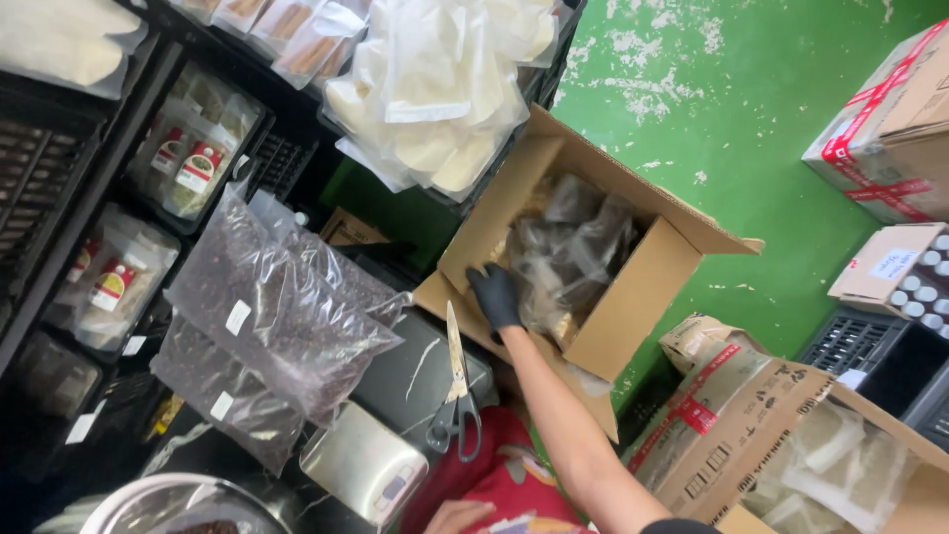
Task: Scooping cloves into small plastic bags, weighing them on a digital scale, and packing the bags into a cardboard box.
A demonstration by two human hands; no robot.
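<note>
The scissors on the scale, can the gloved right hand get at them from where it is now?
Probably yes. The scissors lie uncovered on the scale, beside the forearm. The gloved right hand is reaching into the open cardboard box, so it would only need to pull back; nothing blocks the way.

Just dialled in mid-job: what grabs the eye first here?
A black-gloved right hand reaches into an open cardboard box of clear bags at centre, above a green floor. Left of it, bags of dark grains lie over black crates, with scissors and a small scale below. A bare left hand shows at the bottom edge.
</note>
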